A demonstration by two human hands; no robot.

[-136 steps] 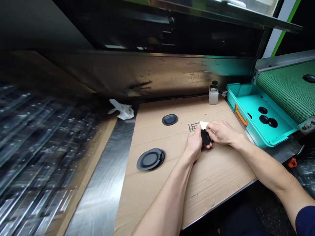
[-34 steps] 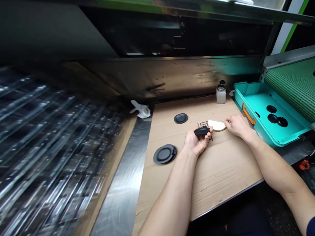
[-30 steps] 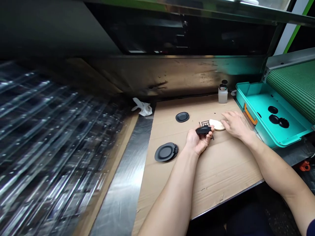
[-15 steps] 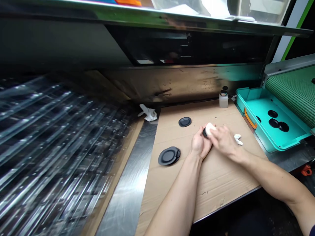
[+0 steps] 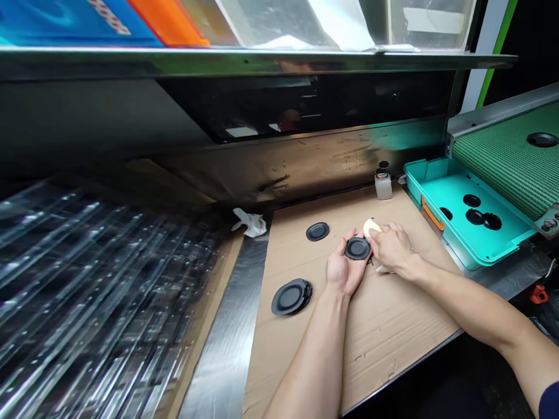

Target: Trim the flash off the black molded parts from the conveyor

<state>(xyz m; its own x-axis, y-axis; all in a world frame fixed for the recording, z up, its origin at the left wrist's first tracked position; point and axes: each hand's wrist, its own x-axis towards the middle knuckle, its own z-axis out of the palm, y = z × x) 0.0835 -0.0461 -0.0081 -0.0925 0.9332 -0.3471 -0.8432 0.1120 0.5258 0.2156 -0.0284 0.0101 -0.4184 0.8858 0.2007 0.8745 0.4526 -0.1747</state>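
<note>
My left hand (image 5: pixel 343 269) cradles a small round black disc (image 5: pixel 357 248) in its fingers, face up, above the cardboard sheet (image 5: pixel 384 314). My right hand (image 5: pixel 392 249) is closed around a cream-coloured pad (image 5: pixel 370 227) and presses it against the disc's right edge. A single black disc (image 5: pixel 317 231) lies on the cardboard behind my hands. A short stack of larger black discs (image 5: pixel 290 296) sits to the left of my left wrist.
A teal tray (image 5: pixel 506 241) at the right holds three black discs (image 5: pixel 477 209). A green conveyor belt (image 5: pixel 510 169) carries another disc (image 5: pixel 541 139). A small bottle (image 5: pixel 384 184) stands at the back, a crumpled white cloth (image 5: pixel 249 222) lies left of the cardboard, and clear plastic trays (image 5: pixel 87 291) fill the left.
My right hand picked the cream pad up off the cardboard and brought it to the disc. My left hand turned the disc from edge-on to face up. The camera tilted upward.
</note>
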